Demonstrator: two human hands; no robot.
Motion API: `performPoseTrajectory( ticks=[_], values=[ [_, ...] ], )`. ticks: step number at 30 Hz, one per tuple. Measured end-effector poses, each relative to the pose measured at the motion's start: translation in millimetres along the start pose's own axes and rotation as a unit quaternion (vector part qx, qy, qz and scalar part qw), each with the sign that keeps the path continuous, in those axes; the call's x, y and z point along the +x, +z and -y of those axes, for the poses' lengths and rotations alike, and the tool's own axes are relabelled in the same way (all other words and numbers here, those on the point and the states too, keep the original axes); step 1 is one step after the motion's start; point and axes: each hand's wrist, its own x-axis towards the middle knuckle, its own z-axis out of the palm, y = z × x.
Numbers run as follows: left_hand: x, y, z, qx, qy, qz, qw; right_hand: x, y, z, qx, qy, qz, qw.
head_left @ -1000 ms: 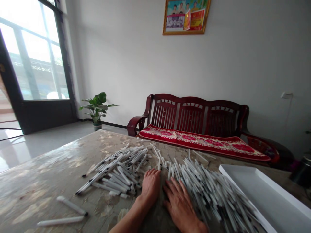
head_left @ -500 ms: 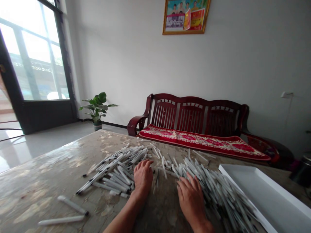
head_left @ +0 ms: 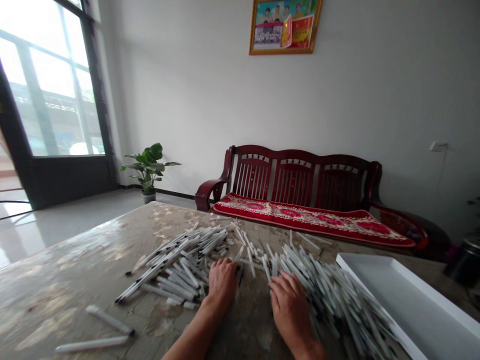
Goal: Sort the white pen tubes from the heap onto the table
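Note:
White-barrelled pens with dark tips lie in two heaps on the table. My left hand [head_left: 222, 281] is at the inner edge of the left heap [head_left: 180, 265], its fingers bent and close together. A thin dark piece shows beside its fingertips; what they hold is hidden. My right hand [head_left: 290, 302] rests palm down against the near left side of the right heap [head_left: 330, 285]. Its fingers are slightly apart, with the tips touching pens, and a whitish pen [head_left: 275, 265] stands out just beyond them. Loose pens [head_left: 249, 255] are scattered between the heaps.
A shallow white box [head_left: 416, 305] stands right of the right heap. Two separate pens [head_left: 93, 343] lie at the front left of the patterned table [head_left: 75, 280]. Beyond are a wooden bench [head_left: 292, 180] with a red cover and a potted plant [head_left: 149, 167].
My left hand has come down slightly toward me, its fingers now more bent. My right hand has shifted a little left, toward the heap's edge, with its fingers closer together.

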Motion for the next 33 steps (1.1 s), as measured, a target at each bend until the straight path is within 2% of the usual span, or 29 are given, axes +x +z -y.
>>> performPoseTrajectory(
  ticks=[3,7,10,12,15,19,20,22,26,28,30,33],
  values=[
    [-4,7,-13,-0.021,0.036,0.015,0.999,2,-2,6,0.007,0.023,-0.015,1.0],
    [-10,16,-26,-0.077,0.056,0.019,0.995,4,-6,9,-0.004,0.012,-0.013,1.0],
    [-9,19,-25,-0.176,0.01,-0.019,0.984,5,-9,9,-0.011,0.001,-0.012,1.0],
    [-5,21,-21,-0.276,-0.047,-0.061,0.958,5,-9,8,-0.008,-0.002,-0.016,1.0],
    [1,23,-15,-0.42,-0.119,-0.091,0.895,5,-9,7,0.005,-0.004,-0.013,1.0],
    [5,26,-18,-0.534,-0.134,-0.078,0.831,6,-10,11,0.027,-0.016,0.005,1.0],
    [5,26,-20,-0.568,-0.141,-0.069,0.808,6,-10,12,0.03,-0.015,0.005,0.999],
    [4,26,-25,-0.659,-0.165,-0.039,0.733,7,-11,14,0.037,-0.013,0.001,0.999],
    [0,19,-34,-0.818,-0.171,0.075,0.543,7,-12,16,0.067,0.001,-0.01,0.998],
    [-3,15,-37,-0.852,-0.158,0.122,0.484,7,-12,17,0.083,0.022,-0.007,0.996],
    [-6,12,-40,-0.865,-0.15,0.144,0.457,7,-12,18,0.094,0.049,-0.001,0.994],
    [-13,11,-46,-0.87,-0.13,0.156,0.449,6,-13,20,0.116,0.093,0.004,0.989]
  ],
)
